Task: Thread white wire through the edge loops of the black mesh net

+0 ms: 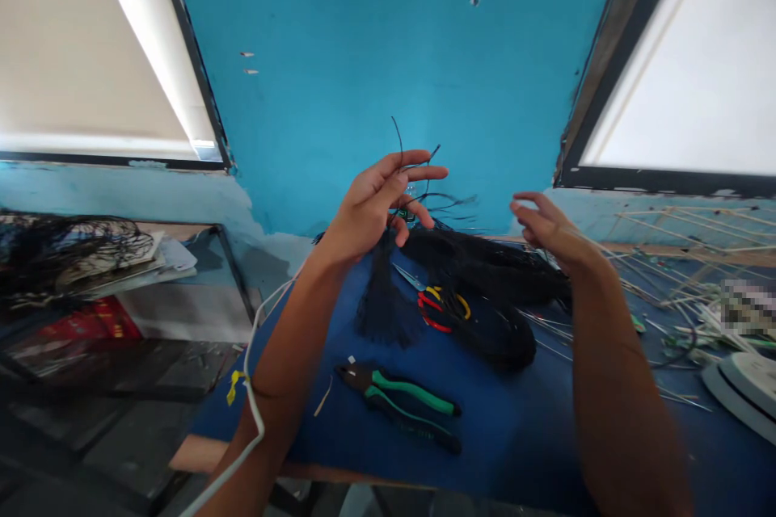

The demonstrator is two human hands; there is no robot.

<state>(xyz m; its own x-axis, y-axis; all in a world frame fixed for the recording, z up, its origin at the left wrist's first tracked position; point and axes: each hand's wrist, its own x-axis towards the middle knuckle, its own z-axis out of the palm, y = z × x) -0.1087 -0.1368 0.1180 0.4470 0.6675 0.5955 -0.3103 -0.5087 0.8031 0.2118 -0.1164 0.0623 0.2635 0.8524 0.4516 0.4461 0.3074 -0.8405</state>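
Both arms [300, 323] [612, 371] forward — left hand [385, 198] thumb-to-finger, right hand [546, 230] partly curled

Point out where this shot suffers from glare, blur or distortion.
Head view: glare bleaches the right window nearly white; head view: the right forearm looks soft-edged, while the pliers are clearer; head view: the window frames splay apart toward the top, probably wide-lens distortion.
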